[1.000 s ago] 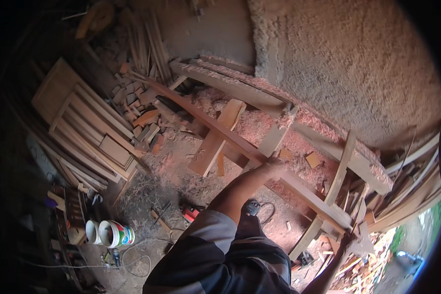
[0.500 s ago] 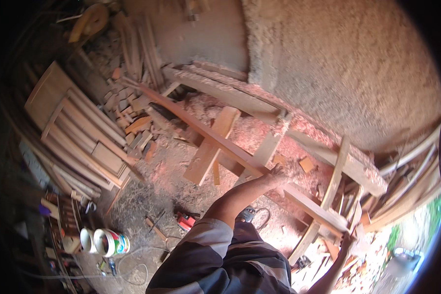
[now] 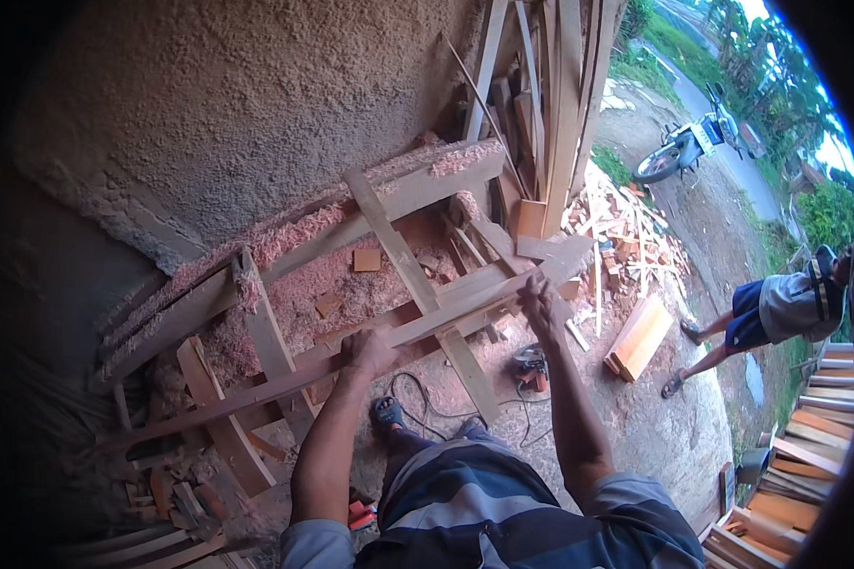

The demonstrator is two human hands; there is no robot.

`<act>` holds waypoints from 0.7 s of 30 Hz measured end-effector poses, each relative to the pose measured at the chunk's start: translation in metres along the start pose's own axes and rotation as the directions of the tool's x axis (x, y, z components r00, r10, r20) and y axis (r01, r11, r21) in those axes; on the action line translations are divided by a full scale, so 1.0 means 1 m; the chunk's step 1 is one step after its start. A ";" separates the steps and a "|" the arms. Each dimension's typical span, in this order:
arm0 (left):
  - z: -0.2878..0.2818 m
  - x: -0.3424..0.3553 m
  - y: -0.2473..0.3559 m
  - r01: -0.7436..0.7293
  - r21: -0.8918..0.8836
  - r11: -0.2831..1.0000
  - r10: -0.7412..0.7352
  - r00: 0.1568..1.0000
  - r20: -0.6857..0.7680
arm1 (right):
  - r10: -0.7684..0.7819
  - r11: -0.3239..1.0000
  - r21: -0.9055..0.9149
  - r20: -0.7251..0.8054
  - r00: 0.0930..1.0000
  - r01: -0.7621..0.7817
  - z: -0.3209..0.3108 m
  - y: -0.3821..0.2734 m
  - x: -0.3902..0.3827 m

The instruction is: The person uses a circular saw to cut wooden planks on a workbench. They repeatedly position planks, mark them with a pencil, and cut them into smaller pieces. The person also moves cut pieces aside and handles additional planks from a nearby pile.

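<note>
Hands (image 3: 455,330) gripping long plank (image 3: 285,379)

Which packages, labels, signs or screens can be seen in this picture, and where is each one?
None can be seen: only the wooden frame that both hands touch, sawdust, stacked planks, a power tool on the ground, and a parked motorbike.

No packages, labels, signs or screens visible

Grey short sleeves (image 3: 626,498), striped shorts (image 3: 465,498), sandal (image 3: 387,413)
</note>
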State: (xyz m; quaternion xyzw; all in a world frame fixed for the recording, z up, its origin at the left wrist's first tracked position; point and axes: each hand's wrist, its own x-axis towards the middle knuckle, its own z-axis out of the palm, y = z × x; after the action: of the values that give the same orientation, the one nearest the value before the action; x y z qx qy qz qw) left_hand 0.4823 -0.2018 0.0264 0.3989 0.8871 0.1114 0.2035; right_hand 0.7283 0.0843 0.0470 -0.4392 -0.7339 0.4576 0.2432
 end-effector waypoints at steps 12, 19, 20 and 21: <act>-0.026 -0.001 0.020 0.078 0.061 0.995 -0.079 0.997 0.016 | -0.348 0.937 -0.040 -0.072 0.935 0.346 -0.006 -0.016 -0.039; -0.025 -0.002 0.020 0.068 0.082 0.994 -0.069 0.998 0.001 | -0.411 0.911 -0.038 0.002 0.911 0.411 -0.002 -0.012 -0.033; -0.024 -0.002 0.020 0.064 0.075 0.995 -0.063 0.998 -0.007 | -0.418 0.908 -0.032 0.001 0.908 0.418 -0.002 -0.013 -0.032; -0.023 -0.002 0.019 0.066 0.079 0.995 -0.065 0.998 -0.017 | -0.411 0.911 -0.030 0.012 0.911 0.412 -0.002 -0.013 -0.031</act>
State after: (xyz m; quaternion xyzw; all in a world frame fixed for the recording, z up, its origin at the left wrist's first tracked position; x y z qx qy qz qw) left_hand 0.4859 -0.1916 0.0544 0.3765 0.9049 0.0722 0.1849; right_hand 0.7393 0.0555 0.0611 -0.2775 -0.8176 0.3857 0.3251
